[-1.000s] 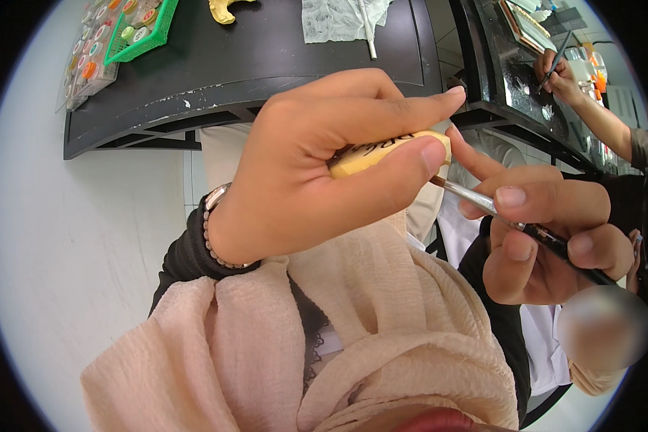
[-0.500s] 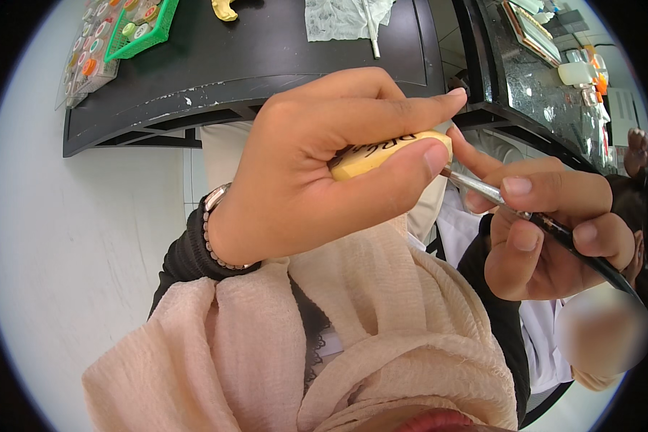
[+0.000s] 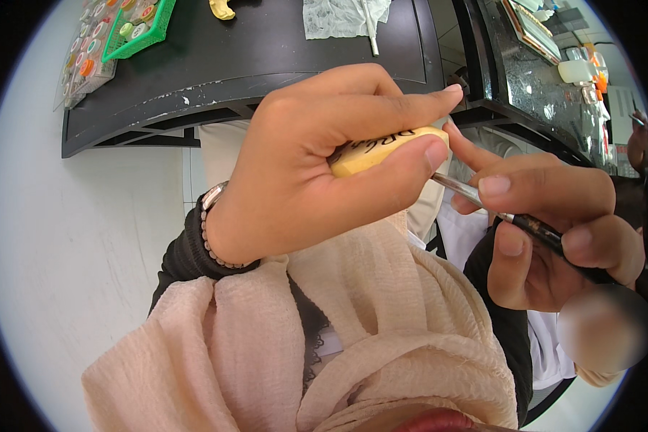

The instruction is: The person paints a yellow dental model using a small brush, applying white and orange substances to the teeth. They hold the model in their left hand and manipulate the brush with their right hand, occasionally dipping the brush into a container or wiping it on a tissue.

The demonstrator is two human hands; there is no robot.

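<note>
My left hand (image 3: 309,165) grips a small yellow piece (image 3: 381,151) with dark painted marks on its top, thumb below and fingers curled over it, held close under the camera. My right hand (image 3: 554,237) pinches a thin paintbrush (image 3: 511,216) with a metal ferrule and black handle. The brush tip reaches under the right end of the yellow piece, hidden behind my left thumb. A beaded bracelet and a watch sit on my left wrist. A beige scarf (image 3: 338,338) fills the lower middle.
A black table (image 3: 266,57) lies ahead with a green basket of paint pots (image 3: 133,29), a yellow shape (image 3: 222,9), and a white cloth with a brush on it (image 3: 342,16). A second dark counter (image 3: 533,79) at right holds small items. White floor (image 3: 72,237) lies at left.
My right hand has slid the brush a little lower and to the right along the yellow piece's end. A person's arm at the far right has left that spot.
</note>
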